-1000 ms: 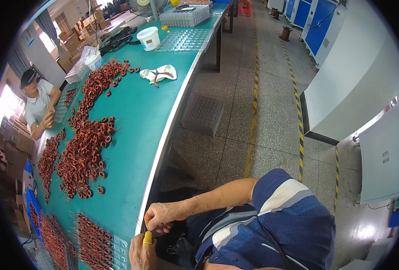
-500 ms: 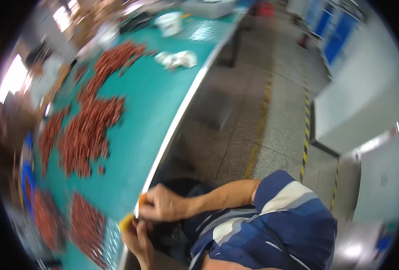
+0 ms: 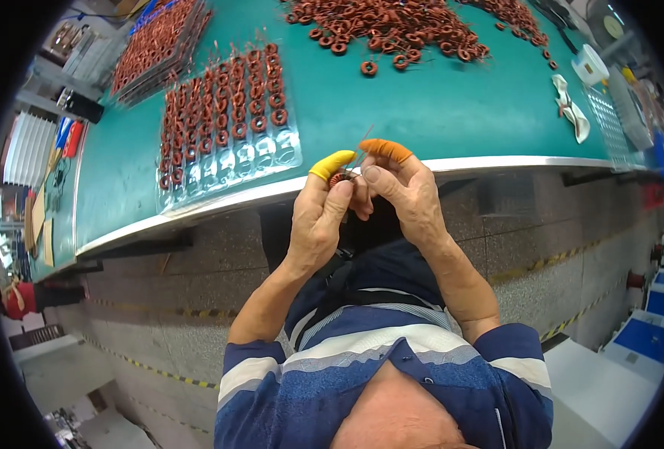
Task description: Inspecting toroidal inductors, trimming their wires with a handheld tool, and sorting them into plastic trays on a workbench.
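Note:
In front of my body, at the table's near edge, my left hand [image 3: 315, 217] pinches a small ring-shaped coil [image 3: 337, 179] wound with copper-coloured wire. A yellow finger cot covers its index fingertip. Close against it, my right hand [image 3: 416, 203], with an orange cot on the index finger, has thumb and fingers closed at the coil's thin wire lead [image 3: 367, 133], which sticks up between the hands. My right fingertips partly hide the grip. To the left lies a clear plastic tray [image 3: 293, 152] with rows of similar coils; its nearest pockets hold none.
On the green table [image 3: 452, 112] a large heap of coils [image 3: 399, 30] lies at the far side. Filled trays [image 3: 160, 45] are stacked at the far left. A white cloth [image 3: 569, 108] and a white tub [image 3: 590, 66] stand to the right. The metal table edge [image 3: 489, 165] runs before me.
The view has swung round, so the table now lies ahead rather than to the left. Both hands stay close together, and the coil between them has become visible.

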The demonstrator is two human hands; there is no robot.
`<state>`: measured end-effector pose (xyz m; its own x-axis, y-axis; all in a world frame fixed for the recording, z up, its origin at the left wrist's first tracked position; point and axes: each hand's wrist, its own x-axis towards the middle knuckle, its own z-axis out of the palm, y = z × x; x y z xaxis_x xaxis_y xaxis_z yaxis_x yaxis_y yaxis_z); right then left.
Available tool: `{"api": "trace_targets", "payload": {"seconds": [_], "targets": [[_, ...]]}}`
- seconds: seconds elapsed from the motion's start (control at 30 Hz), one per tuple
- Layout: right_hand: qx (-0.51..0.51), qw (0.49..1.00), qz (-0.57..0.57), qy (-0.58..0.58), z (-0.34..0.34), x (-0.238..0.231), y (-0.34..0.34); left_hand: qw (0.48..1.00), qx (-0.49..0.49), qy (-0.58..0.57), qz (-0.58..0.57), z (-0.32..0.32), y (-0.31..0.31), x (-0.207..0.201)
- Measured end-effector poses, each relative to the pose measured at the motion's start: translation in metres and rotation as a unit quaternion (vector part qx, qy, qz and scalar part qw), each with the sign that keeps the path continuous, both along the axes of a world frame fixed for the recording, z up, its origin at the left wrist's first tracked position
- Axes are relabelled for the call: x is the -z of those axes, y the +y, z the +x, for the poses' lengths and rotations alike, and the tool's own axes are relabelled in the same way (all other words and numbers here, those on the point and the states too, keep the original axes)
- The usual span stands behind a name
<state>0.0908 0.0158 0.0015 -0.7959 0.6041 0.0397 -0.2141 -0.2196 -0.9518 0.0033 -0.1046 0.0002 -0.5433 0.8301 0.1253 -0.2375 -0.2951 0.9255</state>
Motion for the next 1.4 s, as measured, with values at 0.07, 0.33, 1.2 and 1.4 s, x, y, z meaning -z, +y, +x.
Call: {"api": "trace_targets", "payload": {"seconds": [0.07, 0.33, 1.2, 1.4], "targets": [[-0.051, 0.997, -0.042, 0.051, -0.002, 0.004, -0.003, 1.0, 0.007, 0.003, -0.018, -0.001, -0.004, -0.003], [0.037, 0.996, 0.022, 0.082, -0.007, 0.005, -0.011, 0.999, -0.011, -0.013, -0.043, -0.004, -0.011, 0.0], [-0.018, 0.995, 0.091, -0.033, -0.019, 0.003, -0.007, 0.998, -0.042, -0.014, -0.049, -0.03, -0.047, -0.001], [0.066, 0.992, 0.1, -0.033, -0.012, 0.007, 0.019, 0.764, -0.448, 0.429, -0.178, -0.108, -0.096, -0.017]]}}
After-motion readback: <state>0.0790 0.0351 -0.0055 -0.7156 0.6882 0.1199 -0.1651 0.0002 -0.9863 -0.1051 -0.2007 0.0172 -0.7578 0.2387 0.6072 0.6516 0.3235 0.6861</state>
